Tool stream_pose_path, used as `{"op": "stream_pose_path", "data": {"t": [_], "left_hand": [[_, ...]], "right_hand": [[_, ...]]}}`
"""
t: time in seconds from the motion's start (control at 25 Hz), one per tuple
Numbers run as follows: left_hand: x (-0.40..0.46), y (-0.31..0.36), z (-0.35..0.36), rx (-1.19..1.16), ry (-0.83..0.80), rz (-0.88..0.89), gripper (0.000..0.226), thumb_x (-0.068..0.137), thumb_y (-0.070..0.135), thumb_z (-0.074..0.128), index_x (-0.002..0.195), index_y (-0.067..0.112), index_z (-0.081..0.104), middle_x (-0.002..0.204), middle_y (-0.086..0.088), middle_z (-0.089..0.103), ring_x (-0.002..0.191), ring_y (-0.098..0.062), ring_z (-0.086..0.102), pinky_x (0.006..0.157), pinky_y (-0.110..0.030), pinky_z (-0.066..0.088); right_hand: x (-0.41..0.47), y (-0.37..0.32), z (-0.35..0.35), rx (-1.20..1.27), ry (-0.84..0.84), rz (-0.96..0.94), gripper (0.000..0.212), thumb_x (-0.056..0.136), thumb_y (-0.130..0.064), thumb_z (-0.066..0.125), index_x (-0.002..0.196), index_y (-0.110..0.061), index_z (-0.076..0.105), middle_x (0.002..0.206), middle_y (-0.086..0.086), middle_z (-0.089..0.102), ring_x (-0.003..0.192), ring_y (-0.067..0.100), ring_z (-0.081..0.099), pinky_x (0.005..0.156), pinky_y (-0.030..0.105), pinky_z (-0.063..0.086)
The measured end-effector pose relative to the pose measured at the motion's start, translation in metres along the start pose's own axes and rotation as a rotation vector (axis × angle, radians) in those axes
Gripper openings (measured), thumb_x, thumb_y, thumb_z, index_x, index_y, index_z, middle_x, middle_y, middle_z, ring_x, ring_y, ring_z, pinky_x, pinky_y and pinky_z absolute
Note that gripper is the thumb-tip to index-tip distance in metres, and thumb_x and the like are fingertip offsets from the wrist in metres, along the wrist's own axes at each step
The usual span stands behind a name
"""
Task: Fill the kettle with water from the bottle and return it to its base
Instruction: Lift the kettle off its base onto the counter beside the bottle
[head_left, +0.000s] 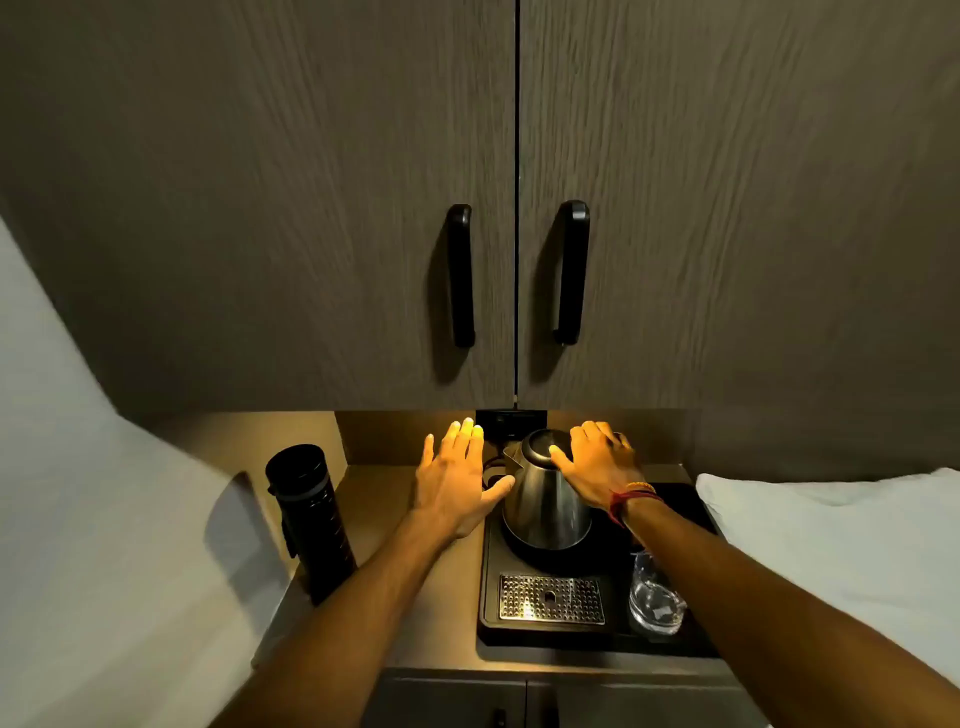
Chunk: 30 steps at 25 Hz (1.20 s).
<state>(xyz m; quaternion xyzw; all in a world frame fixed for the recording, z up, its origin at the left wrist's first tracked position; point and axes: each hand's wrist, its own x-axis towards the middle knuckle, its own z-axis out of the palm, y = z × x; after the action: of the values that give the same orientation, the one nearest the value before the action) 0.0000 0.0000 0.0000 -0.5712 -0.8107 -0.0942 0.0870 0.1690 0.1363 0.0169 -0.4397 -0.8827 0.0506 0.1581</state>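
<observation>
My right hand (597, 462) closes on the kettle (545, 493) handle at two o'clock; left hand (457, 483) spread, empty. Next: lift it off its base (524, 548).

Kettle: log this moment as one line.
kettle: on base | right hand: on handle | left hand: open beside | bottle: untouched

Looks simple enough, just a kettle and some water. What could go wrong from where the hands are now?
The glass stands on the tray right against the right forearm; pulling the kettle back could tip it. The right hand rests on the lid and handle area, so a loose hold might slip. The black bottle stands near the counter's left edge, where the open left hand could nudge it.
</observation>
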Motion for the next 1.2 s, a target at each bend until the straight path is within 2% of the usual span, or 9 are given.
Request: {"op": "stream_pose_path", "data": {"t": [0.16, 0.28, 0.36, 0.4, 0.52, 0.68, 0.88, 1.12, 1.2], "left_hand": [[0.033, -0.002, 0.020, 0.012, -0.033, -0.072, 0.090, 0.091, 0.075, 0.028, 0.157, 0.015, 0.017, 0.164, -0.007, 0.020, 0.151, -0.022, 0.013, 0.122, -0.050, 0.008], [0.048, -0.003, 0.027, 0.069, -0.033, -0.072, 0.085, 0.090, 0.076, 0.029, 0.146, 0.013, 0.041, 0.149, -0.009, 0.046, 0.140, -0.025, 0.037, 0.118, -0.049, 0.023], [0.054, -0.005, 0.025, 0.071, 0.024, -0.061, 0.074, 0.090, 0.076, 0.031, 0.118, 0.015, 0.062, 0.121, -0.008, 0.065, 0.116, -0.026, 0.057, 0.099, -0.042, 0.039], [0.057, -0.006, 0.024, 0.069, 0.042, -0.059, 0.067, 0.090, 0.075, 0.032, 0.100, 0.017, 0.064, 0.102, -0.007, 0.067, 0.101, -0.025, 0.062, 0.085, -0.038, 0.041], [0.061, -0.003, 0.016, 0.047, 0.010, -0.035, 0.058, 0.091, 0.073, 0.033, 0.069, 0.022, 0.046, 0.067, 0.002, 0.047, 0.071, -0.021, 0.058, 0.064, -0.032, 0.035], [0.063, 0.001, 0.017, 0.044, 0.003, 0.003, 0.059, 0.091, 0.074, 0.032, 0.069, 0.021, 0.046, 0.067, 0.003, 0.044, 0.066, -0.016, 0.047, 0.064, -0.032, 0.033], [0.062, -0.006, 0.017, 0.049, 0.034, 0.033, 0.061, 0.091, 0.074, 0.036, 0.078, 0.018, 0.056, 0.080, -0.004, 0.058, 0.079, -0.022, 0.058, 0.067, -0.033, 0.034], [0.053, -0.018, -0.006, 0.004, -0.011, -0.043, 0.060, 0.090, 0.072, 0.039, 0.060, 0.021, 0.038, 0.059, 0.006, 0.039, 0.061, -0.015, 0.047, 0.057, -0.031, 0.035], [0.049, -0.031, -0.010, -0.061, 0.020, -0.088, 0.056, 0.091, 0.069, 0.045, 0.060, 0.023, 0.037, 0.060, 0.008, 0.039, 0.065, -0.017, 0.049, 0.062, -0.033, 0.037]], "right_hand": [[0.041, -0.003, 0.008, -0.004, -0.237, 0.138, 0.058, 0.092, -0.061, 0.042, 0.114, -0.012, 0.065, 0.120, 0.011, 0.064, 0.119, 0.032, 0.056, 0.103, 0.049, 0.040], [0.053, -0.006, 0.017, 0.076, -0.248, 0.133, 0.037, 0.096, -0.043, 0.044, 0.076, -0.016, 0.058, 0.085, 0.007, 0.062, 0.089, 0.027, 0.061, 0.085, 0.036, 0.043], [0.052, -0.003, 0.021, 0.166, -0.242, 0.164, 0.035, 0.094, -0.031, 0.046, 0.060, -0.021, 0.043, 0.066, 0.003, 0.050, 0.068, 0.023, 0.051, 0.069, 0.029, 0.037], [0.051, 0.007, 0.023, 0.222, -0.272, 0.210, 0.031, 0.093, -0.028, 0.046, 0.063, -0.023, 0.048, 0.069, 0.004, 0.053, 0.069, 0.025, 0.052, 0.067, 0.028, 0.038], [0.044, 0.035, 0.027, 0.475, -0.479, 0.436, 0.033, 0.102, -0.016, 0.039, 0.128, -0.004, 0.056, 0.131, 0.025, 0.057, 0.122, 0.038, 0.056, 0.092, 0.041, 0.045], [0.051, 0.049, 0.020, 0.714, -0.237, 0.407, 0.030, 0.100, -0.010, 0.032, 0.097, 0.004, 0.058, 0.103, 0.025, 0.063, 0.101, 0.036, 0.060, 0.091, 0.043, 0.045], [0.049, 0.063, 0.032, 0.775, -0.243, 0.378, 0.037, 0.099, -0.019, 0.029, 0.105, 0.010, 0.053, 0.120, 0.033, 0.058, 0.117, 0.045, 0.054, 0.099, 0.049, 0.044], [0.054, 0.026, 0.014, 0.663, -0.154, 0.274, 0.036, 0.102, -0.024, 0.033, 0.123, -0.003, 0.055, 0.138, 0.019, 0.054, 0.128, 0.040, 0.046, 0.100, 0.044, 0.036], [0.051, 0.017, 0.011, 0.531, -0.338, 0.318, 0.045, 0.104, -0.026, 0.030, 0.129, 0.007, 0.049, 0.135, 0.028, 0.051, 0.122, 0.047, 0.048, 0.093, 0.051, 0.043]]}}
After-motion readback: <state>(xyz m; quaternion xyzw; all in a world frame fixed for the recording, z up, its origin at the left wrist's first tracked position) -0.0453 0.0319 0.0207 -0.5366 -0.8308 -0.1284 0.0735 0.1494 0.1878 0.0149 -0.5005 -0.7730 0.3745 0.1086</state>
